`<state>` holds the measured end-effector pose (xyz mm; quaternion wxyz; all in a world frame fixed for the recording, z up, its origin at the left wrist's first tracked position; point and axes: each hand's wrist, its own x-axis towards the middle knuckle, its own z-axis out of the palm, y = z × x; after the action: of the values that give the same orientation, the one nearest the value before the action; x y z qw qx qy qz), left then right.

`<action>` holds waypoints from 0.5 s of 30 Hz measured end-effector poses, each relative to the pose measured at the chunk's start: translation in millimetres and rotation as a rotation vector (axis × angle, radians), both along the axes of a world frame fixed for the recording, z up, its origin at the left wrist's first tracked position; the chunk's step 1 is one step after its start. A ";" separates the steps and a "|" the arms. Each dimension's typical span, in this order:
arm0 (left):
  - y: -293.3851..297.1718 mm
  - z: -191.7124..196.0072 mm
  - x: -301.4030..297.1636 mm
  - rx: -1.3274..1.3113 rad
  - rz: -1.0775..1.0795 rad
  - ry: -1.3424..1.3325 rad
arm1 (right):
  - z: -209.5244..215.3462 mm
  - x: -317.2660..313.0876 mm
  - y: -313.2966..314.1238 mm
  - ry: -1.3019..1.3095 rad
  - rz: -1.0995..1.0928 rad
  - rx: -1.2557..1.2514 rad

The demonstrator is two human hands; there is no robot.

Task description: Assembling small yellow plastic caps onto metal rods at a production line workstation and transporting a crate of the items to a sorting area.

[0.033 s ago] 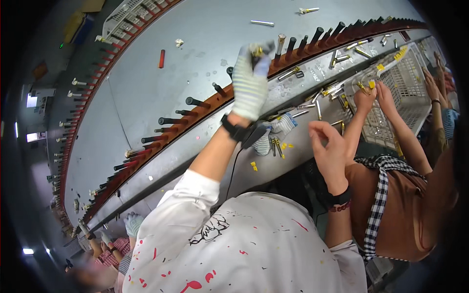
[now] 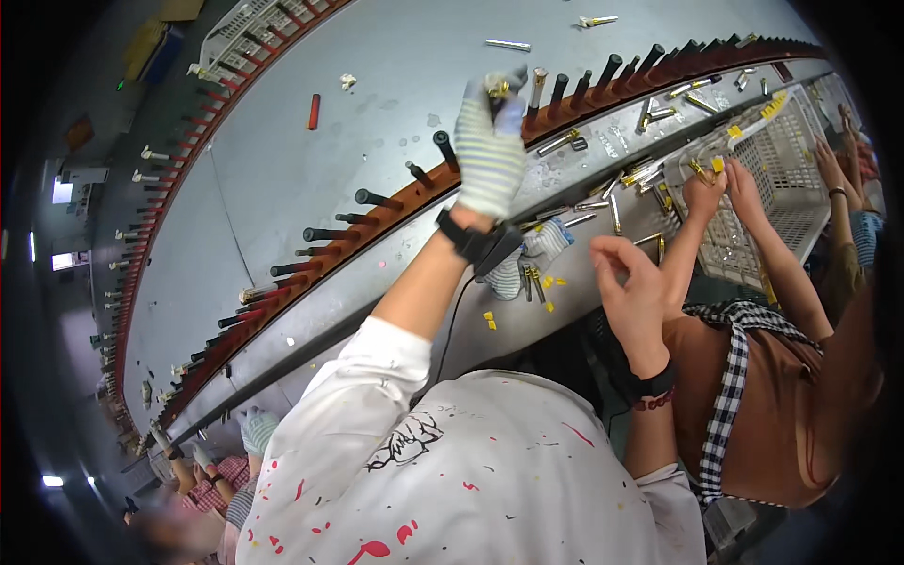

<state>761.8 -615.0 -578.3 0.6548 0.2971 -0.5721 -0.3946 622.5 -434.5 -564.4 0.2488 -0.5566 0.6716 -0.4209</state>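
Observation:
My left hand [image 2: 492, 141], in a striped knit glove, is raised over the rail of dark pegs. Its fingers are closed on a small gold-and-dark metal piece [image 2: 497, 89], whose exact kind is hard to make out. Just right of it, a peg carries a metal tube [image 2: 538, 87]. A dark peg [image 2: 444, 149] stands on the other side. My bare right hand [image 2: 629, 292] hovers above the near ledge, thumb and forefinger curled together in a loop with nothing visible between them. Loose silver-and-gold tubes [image 2: 640, 174] lie beyond it.
A curved red-brown rail [image 2: 419, 196] of pegs crosses the grey table. Striped gloves [image 2: 544, 247] and yellow scraps [image 2: 490, 321] lie on the ledge. At right, a co-worker's hands [image 2: 704, 193] work beside a white plastic basket [image 2: 786, 179]. A red stick [image 2: 314, 111] rests on the table.
My left hand has shifted slightly to the right with the metal piece, uncovering more of the peg beside it. My right hand has barely moved.

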 end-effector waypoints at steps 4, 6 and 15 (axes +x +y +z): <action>4.2 15.9 -21.8 -0.063 0.128 0.323 | 3.3 4.2 7.7 -0.043 0.069 0.023; 6.4 17.4 -39.6 -0.154 0.119 0.077 | 0.8 3.2 15.2 -0.071 0.069 0.081; -33.5 -48.0 -48.5 0.153 0.409 -0.414 | 10.5 24.3 54.0 -0.118 0.192 0.099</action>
<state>713.4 -648.5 -626.3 0.5657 0.5289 -0.5903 -0.2276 646.8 -380.5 -553.9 0.3543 -0.5797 0.6194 -0.3934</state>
